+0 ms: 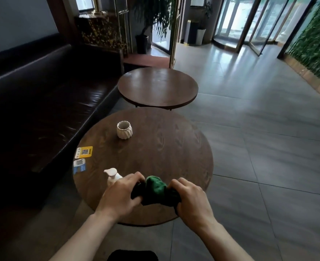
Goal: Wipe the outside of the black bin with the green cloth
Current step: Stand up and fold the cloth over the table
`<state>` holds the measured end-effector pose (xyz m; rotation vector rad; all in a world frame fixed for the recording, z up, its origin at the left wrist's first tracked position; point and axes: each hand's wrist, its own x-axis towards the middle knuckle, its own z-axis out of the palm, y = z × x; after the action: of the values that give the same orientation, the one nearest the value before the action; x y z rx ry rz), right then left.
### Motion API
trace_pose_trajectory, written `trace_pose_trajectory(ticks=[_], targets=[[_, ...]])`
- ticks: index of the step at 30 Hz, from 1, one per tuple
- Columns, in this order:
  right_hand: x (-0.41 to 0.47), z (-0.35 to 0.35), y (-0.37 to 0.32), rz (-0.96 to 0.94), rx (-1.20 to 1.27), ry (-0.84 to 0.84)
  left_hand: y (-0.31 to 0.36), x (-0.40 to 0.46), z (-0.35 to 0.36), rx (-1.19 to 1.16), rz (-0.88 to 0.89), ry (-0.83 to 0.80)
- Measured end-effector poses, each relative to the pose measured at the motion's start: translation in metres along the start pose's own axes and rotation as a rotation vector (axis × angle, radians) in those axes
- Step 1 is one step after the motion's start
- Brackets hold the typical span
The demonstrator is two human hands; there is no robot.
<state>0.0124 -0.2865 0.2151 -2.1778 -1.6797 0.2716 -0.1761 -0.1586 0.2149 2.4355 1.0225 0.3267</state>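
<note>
Both my hands hold the green cloth (156, 189), bunched up, above the near part of a round wooden table (174, 147). My left hand (120, 194) grips its left end and my right hand (191, 199) grips its right end, fingers curled into the fabric. A black shape (132, 255) shows at the bottom edge of the view, below my arms; I cannot tell whether it is the black bin.
On the table stand a white ridged cup (124, 129), a white pump bottle (112, 176) beside my left hand, and two cards (83, 152) near the left rim. A second round table (157, 87) stands beyond. A dark sofa (42, 95) runs along the left; tiled floor lies to the right.
</note>
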Motion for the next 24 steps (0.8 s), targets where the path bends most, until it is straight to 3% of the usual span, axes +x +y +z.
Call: trace_pose_trajectory(ticks=[10,24], targets=[[0.08,0.057,0.11,0.005,-0.02,-0.045,-0.025,0.106,0.095,0.034,-0.025,-0.047],[0.142,0.125,0.182,0.003,-0.05,-0.114,-0.069,0.185,0.171,0.118,-0.032,-0.137]])
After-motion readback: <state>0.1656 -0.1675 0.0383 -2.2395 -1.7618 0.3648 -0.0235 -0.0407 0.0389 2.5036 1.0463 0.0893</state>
